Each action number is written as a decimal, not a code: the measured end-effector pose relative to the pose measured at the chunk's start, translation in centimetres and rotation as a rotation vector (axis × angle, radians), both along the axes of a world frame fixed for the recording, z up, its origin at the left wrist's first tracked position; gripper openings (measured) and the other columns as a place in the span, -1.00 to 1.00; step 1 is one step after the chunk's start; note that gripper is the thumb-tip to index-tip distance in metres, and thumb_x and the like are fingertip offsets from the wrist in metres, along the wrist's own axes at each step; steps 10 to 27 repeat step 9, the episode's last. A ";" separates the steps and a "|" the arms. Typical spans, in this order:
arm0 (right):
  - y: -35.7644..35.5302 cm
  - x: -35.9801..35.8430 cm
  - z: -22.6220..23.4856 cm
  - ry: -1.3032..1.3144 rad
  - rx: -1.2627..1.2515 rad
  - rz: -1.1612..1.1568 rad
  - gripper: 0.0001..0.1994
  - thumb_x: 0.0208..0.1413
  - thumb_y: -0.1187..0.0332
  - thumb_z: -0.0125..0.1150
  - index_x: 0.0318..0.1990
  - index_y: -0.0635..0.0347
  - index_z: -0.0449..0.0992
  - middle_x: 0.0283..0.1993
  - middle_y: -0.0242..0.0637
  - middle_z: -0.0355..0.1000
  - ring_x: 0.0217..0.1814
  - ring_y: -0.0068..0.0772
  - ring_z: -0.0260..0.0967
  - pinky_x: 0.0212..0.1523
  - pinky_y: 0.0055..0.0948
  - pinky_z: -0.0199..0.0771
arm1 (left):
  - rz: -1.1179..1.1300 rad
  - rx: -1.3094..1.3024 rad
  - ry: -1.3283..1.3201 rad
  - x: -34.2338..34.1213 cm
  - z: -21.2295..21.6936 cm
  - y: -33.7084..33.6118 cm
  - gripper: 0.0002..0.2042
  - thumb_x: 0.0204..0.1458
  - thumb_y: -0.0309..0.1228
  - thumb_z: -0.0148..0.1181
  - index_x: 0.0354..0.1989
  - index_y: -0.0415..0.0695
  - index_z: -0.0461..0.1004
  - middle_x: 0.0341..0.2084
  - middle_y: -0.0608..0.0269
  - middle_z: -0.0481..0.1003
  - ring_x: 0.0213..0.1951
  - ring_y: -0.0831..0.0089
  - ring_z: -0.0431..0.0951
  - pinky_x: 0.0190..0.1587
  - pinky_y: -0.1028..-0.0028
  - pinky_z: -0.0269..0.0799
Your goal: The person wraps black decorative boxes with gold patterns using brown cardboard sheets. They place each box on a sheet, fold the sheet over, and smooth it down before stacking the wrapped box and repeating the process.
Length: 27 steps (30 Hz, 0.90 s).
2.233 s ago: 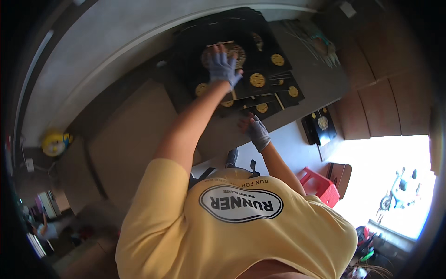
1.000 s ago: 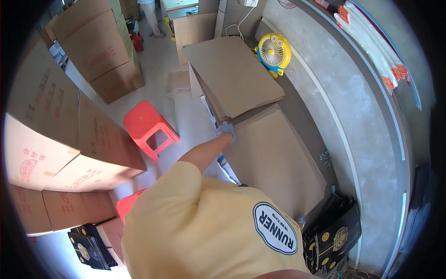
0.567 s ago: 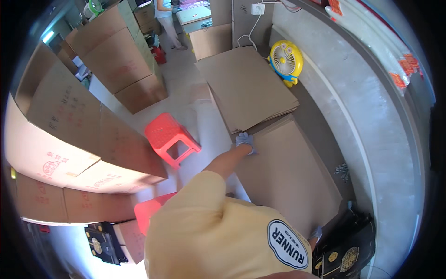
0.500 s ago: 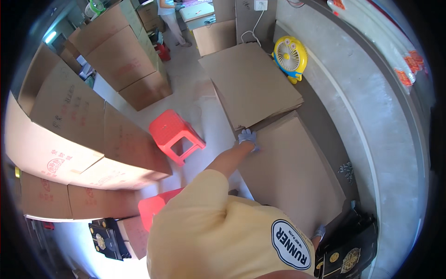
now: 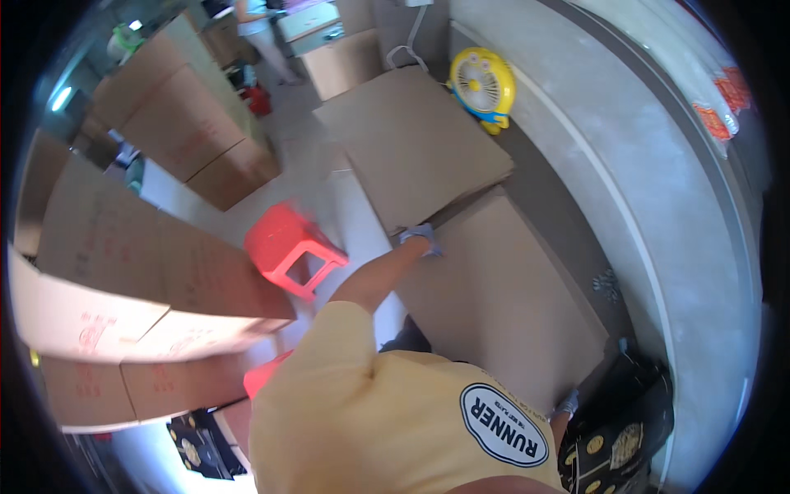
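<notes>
A large brown cardboard sheet (image 5: 506, 305) lies flat in front of me, apparently the top of a low pile. My left hand (image 5: 422, 239), in a pale glove, grips its far left corner with the fingers bent over the edge. At its near right corner is my right hand (image 5: 566, 405), also gloved and partly hidden by the shirt; its fingers close on the edge. Just beyond the left hand, a second stack of flat cardboard (image 5: 420, 140) nearly touches the sheet.
A red plastic stool (image 5: 292, 247) stands to the left, before stacked cartons (image 5: 222, 263). A yellow fan (image 5: 483, 86) sits by the wall (image 5: 592, 107). Black boxes with gold print (image 5: 617, 436) lie near my right hand. Another person (image 5: 263, 33) stands far off.
The view has shifted, so most of the scene sits farther left. My left hand has turned slightly at the sheet's corner; my right hand stays at the near corner.
</notes>
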State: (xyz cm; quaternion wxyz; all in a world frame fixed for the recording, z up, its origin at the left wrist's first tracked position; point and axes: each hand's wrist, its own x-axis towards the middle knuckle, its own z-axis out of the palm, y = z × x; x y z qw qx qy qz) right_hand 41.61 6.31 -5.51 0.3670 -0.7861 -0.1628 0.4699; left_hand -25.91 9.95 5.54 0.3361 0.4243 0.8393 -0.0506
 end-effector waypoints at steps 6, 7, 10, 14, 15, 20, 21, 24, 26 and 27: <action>-1.7 0.4 1.1 -0.178 -0.031 -0.076 -0.45 0.20 -0.10 0.01 0.15 0.14 0.39 0.15 -0.26 0.36 0.08 -0.34 0.28 0.02 -0.20 0.35 | -0.076 0.007 -0.015 2.9 0.2 3.0 -0.07 -0.21 0.22 0.31 0.28 -0.13 0.19 0.19 0.02 0.36 0.18 0.08 0.41 0.16 0.17 0.37; -1.2 1.7 0.8 -0.086 0.045 -0.026 -0.44 0.22 -0.07 -0.02 0.18 0.19 0.36 0.17 -0.19 0.34 0.12 -0.35 0.28 0.10 -0.18 0.34 | -0.098 -0.004 -0.027 3.8 0.5 4.0 -0.07 -0.19 0.21 0.30 0.30 -0.12 0.17 0.19 0.01 0.36 0.18 0.09 0.41 0.17 0.17 0.37; -6.2 5.2 -0.6 0.069 -0.081 0.029 -0.38 0.21 -0.09 -0.02 0.24 0.21 0.28 0.21 -0.20 0.32 0.18 -0.36 0.28 0.22 -0.22 0.28 | -0.169 -0.047 -0.052 5.8 0.1 4.7 -0.09 -0.15 0.19 0.28 0.32 -0.10 0.13 0.19 0.00 0.35 0.18 0.09 0.41 0.19 0.17 0.36; -6.2 5.2 -0.6 0.069 -0.081 0.029 -0.38 0.21 -0.09 -0.02 0.24 0.21 0.28 0.21 -0.20 0.32 0.18 -0.36 0.28 0.22 -0.22 0.28 | -0.169 -0.047 -0.052 5.8 0.1 4.7 -0.09 -0.15 0.19 0.28 0.32 -0.10 0.13 0.19 0.00 0.35 0.18 0.09 0.41 0.19 0.17 0.36; -6.2 5.2 -0.6 0.069 -0.081 0.029 -0.38 0.21 -0.09 -0.02 0.24 0.21 0.28 0.21 -0.20 0.32 0.18 -0.36 0.28 0.22 -0.22 0.28 | -0.169 -0.047 -0.052 5.8 0.1 4.7 -0.09 -0.15 0.19 0.28 0.32 -0.10 0.13 0.19 0.00 0.35 0.18 0.09 0.41 0.19 0.17 0.36; -6.2 5.2 -0.6 0.069 -0.081 0.029 -0.38 0.21 -0.09 -0.02 0.24 0.21 0.28 0.21 -0.20 0.32 0.18 -0.36 0.28 0.22 -0.22 0.28 | -0.169 -0.047 -0.052 5.8 0.1 4.7 -0.09 -0.15 0.19 0.28 0.32 -0.10 0.13 0.19 0.00 0.35 0.18 0.09 0.41 0.19 0.17 0.36; -6.2 5.2 -0.6 0.069 -0.081 0.029 -0.38 0.21 -0.09 -0.02 0.24 0.21 0.28 0.21 -0.20 0.32 0.18 -0.36 0.28 0.22 -0.22 0.28 | -0.169 -0.047 -0.052 5.8 0.1 4.7 -0.09 -0.15 0.19 0.28 0.32 -0.10 0.13 0.19 0.00 0.35 0.18 0.09 0.41 0.19 0.17 0.36; -6.2 5.2 -0.6 0.069 -0.081 0.029 -0.38 0.21 -0.09 -0.02 0.24 0.21 0.28 0.21 -0.20 0.32 0.18 -0.36 0.28 0.22 -0.22 0.28 | -0.169 -0.047 -0.052 5.8 0.1 4.7 -0.09 -0.15 0.19 0.28 0.32 -0.10 0.13 0.19 0.00 0.35 0.18 0.09 0.41 0.19 0.17 0.36; -6.2 5.2 -0.6 0.069 -0.081 0.029 -0.38 0.21 -0.09 -0.02 0.24 0.21 0.28 0.21 -0.20 0.32 0.18 -0.36 0.28 0.22 -0.22 0.28 | -0.169 -0.047 -0.052 5.8 0.1 4.7 -0.09 -0.15 0.19 0.28 0.32 -0.10 0.13 0.19 0.00 0.35 0.18 0.09 0.41 0.19 0.17 0.36; -6.2 5.2 -0.6 0.069 -0.081 0.029 -0.38 0.21 -0.09 -0.02 0.24 0.21 0.28 0.21 -0.20 0.32 0.18 -0.36 0.28 0.22 -0.22 0.28 | -0.169 -0.047 -0.052 5.8 0.1 4.7 -0.09 -0.15 0.19 0.28 0.32 -0.10 0.13 0.19 0.00 0.35 0.18 0.09 0.41 0.19 0.17 0.36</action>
